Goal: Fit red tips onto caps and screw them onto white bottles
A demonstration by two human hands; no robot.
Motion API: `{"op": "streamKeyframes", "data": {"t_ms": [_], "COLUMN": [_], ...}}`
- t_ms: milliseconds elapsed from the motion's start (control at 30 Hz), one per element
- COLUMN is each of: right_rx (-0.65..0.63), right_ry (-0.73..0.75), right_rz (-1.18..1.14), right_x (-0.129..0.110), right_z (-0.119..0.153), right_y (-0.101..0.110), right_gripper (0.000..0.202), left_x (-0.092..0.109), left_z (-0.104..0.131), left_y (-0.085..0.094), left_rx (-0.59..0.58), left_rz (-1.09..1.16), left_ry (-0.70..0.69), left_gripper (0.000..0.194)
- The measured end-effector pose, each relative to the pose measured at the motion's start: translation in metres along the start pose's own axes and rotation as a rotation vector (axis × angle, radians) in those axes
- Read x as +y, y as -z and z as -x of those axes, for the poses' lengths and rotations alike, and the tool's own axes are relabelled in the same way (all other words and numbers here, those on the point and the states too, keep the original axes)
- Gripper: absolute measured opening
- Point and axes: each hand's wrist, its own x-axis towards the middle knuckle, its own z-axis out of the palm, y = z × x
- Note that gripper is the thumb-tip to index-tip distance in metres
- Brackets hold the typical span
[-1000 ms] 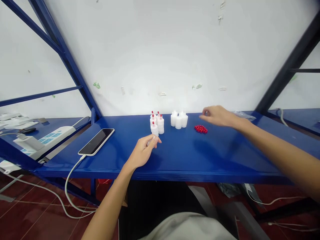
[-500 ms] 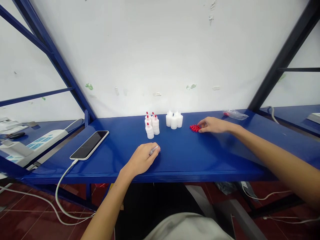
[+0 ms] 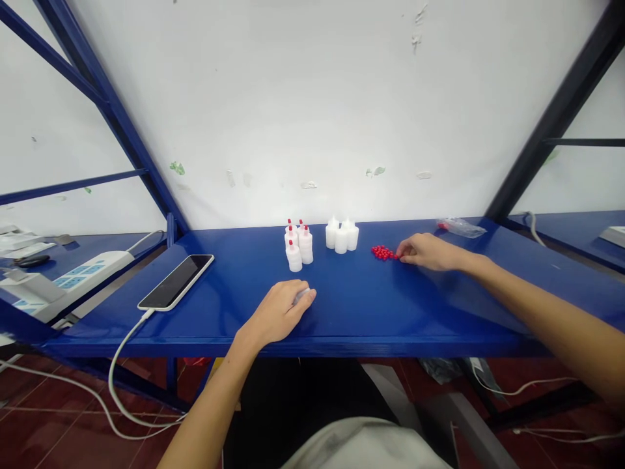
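Note:
Close to the front edge of the blue table, my left hand (image 3: 283, 309) is closed round a small white bottle (image 3: 301, 296), most of it covered by the fingers. My right hand (image 3: 427, 251) has its thumb and fingertips pinched together on a red cap (image 3: 397, 256) at the right side of a loose pile of red caps (image 3: 382, 252). Several white bottles with red tips (image 3: 299, 249) stand grouped left of centre. Right of them are several white bottles with bare white nozzles (image 3: 340, 237).
A phone (image 3: 176, 282) with a white charging cable (image 3: 117, 365) lies on the left of the table (image 3: 351, 299). At the back right is a clear plastic bag (image 3: 461, 227) with something red in it. A power strip (image 3: 83, 280) sits beyond the left frame post (image 3: 117, 124).
My right hand has drawn slightly right, to the edge of the cap pile, and its fingertips have closed on a cap. The left hand stays almost still.

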Motion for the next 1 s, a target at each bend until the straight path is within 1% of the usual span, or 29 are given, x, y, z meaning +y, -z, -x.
{"op": "streamKeyframes", "data": {"t_ms": [67,100,133,200,267,333,367,433,500,567,700,767,900,1000], "right_rx": [0.071,0.117,0.171,0.22,0.203,0.138,0.107,0.095,0.102,0.093,0.037,0.037,0.058,0.07], "right_ry": [0.023,0.05,0.084,0.218,0.359,0.493,0.532,0.551,0.54,0.536,0.602,0.65,0.682,0.666], "right_rz": [0.017,0.018,0.0,-0.117,-0.286,-0.449,-0.507,-0.581,-0.62,-0.645,-0.667,-0.648,-0.662,-0.715], "right_x": [-0.013,-0.025,-0.039,-0.075,-0.114,-0.147,-0.159,-0.175,-0.182,-0.184,-0.186,-0.189,-0.193,-0.196], "right_z": [0.008,0.013,0.016,0.022,0.024,0.021,0.018,0.01,0.003,-0.002,-0.003,-0.002,-0.004,-0.005], "right_y": [-0.001,-0.002,-0.003,-0.007,-0.014,-0.024,-0.029,-0.039,-0.046,-0.05,-0.052,-0.053,-0.059,-0.064], "right_gripper": [0.023,0.023,0.023,0.023,0.02,0.016,0.016,0.014,0.013,0.013,0.014,0.013,0.018,0.022], "left_x": [0.002,0.003,0.004,0.005,0.005,0.004,0.004,0.002,0.002,0.002,0.003,0.002,-0.001,-0.004], "left_z": [0.001,0.001,0.001,0.001,0.0,0.0,0.0,-0.001,-0.001,-0.001,-0.001,0.0,0.001,0.0], "left_y": [0.002,0.002,0.002,0.001,-0.002,-0.006,-0.008,-0.009,-0.009,-0.008,-0.005,-0.005,-0.007,-0.008], "left_rx": [0.001,-0.002,-0.005,-0.007,0.007,0.022,0.025,0.032,0.042,0.046,0.057,0.071,0.109,0.135], "left_rz": [0.037,0.056,0.069,0.067,0.032,0.003,0.003,0.027,0.068,0.125,0.239,0.245,0.213,0.207], "left_ry": [0.003,0.008,0.017,0.033,0.036,0.03,0.027,0.023,0.028,0.038,0.03,0.03,0.09,0.129], "left_gripper": [0.039,0.037,0.034,0.026,0.019,0.019,0.019,0.02,0.021,0.022,0.023,0.025,0.04,0.039]}}
